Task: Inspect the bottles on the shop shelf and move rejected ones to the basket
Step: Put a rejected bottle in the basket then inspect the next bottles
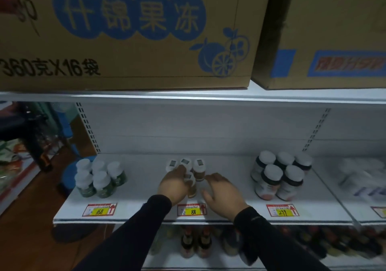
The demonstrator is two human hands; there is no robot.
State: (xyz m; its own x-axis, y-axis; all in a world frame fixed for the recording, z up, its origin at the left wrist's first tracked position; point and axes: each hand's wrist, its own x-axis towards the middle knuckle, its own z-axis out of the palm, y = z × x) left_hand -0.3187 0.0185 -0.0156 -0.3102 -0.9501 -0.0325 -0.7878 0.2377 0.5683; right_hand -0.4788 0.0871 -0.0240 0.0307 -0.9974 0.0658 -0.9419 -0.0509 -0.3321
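From the head view, your left hand (175, 184) reaches into the middle cluster of small white-capped bottles (189, 171) on the white shelf (146, 189); its fingers curl round the front bottle (191, 184) of that cluster, the one at 6 o'clock of the group; your right hand (222, 191) hovers just beside it at 3 o'clock, fingers relaxed and spread, holding nothing; three more bottles of the cluster stand upright behind, at 12 o'clock of the held one; a group of green bottles (98, 178) stands well apart at 9 o'clock, and a group of larger dark bottles (281, 175) at 3 o'clock; a yellow price tag (192, 209) marked 88 sits on the shelf edge at 6 o'clock, between your sleeves; cardboard boxes (125, 32) rest on the shelf above.
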